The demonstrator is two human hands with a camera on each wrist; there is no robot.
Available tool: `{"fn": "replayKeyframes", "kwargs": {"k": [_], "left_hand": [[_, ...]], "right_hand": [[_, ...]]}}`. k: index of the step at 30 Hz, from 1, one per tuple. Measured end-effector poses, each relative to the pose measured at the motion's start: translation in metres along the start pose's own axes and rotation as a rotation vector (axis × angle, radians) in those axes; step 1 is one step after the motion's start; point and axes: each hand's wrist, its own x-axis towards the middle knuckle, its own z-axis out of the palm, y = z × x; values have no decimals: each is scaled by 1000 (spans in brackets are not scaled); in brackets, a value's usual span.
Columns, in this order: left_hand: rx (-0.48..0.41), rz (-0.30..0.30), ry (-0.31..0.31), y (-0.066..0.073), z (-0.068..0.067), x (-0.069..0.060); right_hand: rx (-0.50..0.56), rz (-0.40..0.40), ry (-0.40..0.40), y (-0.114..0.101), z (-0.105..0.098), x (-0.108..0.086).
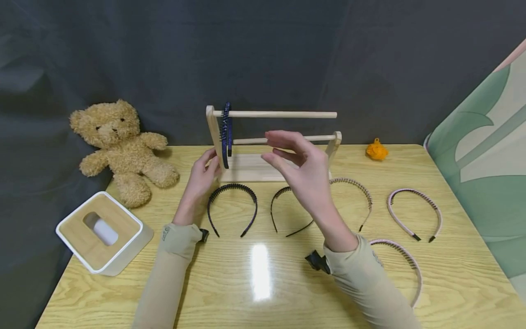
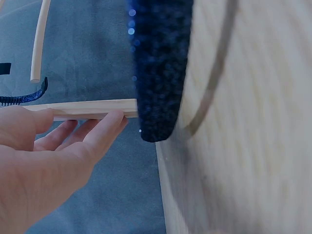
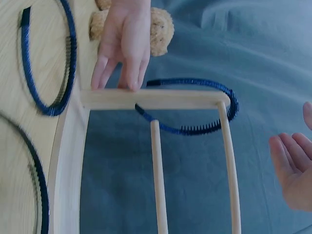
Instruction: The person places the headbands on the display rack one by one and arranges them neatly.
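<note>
My left hand (image 1: pixel 202 172) touches the outer side of the left upright of a wooden rack (image 1: pixel 263 171), its fingertips resting against the wood in the left wrist view. A dark blue glittery headband (image 1: pixel 225 132) with small teeth hangs over the rack's upper rod (image 1: pixel 283 114), close to that upright. My right hand (image 1: pixel 306 171) is raised in front of the rack, thumb and fingers apart, holding nothing. On the table before the rack lie a dark blue headband (image 1: pixel 233 186) and a black one (image 1: pixel 273 208), the latter partly hidden behind my right hand.
To the right lie a brownish headband (image 1: pixel 363 189) and two pinkish ones (image 1: pixel 415 191), one partly under my right forearm. A teddy bear (image 1: pixel 123 146) and a white tissue box (image 1: pixel 131 249) with a wooden lid stand left. A small orange toy (image 1: pixel 376 150) sits at the back right.
</note>
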Motion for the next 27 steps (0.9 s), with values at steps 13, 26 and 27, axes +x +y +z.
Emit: {"fn": "replayKeyframes", "kwargs": {"k": [13,26,27], "left_hand": [[-14,-10,-11,2,-1,-1],[-51,-28,-20,1,0,-1],[-47,-25,-18,1,0,-1]], "right_hand": [[-164,105,0,0,-56,-28],[-305,146,-3,7,-98,-57],[-318,147,-3,7,-101,-59]]}}
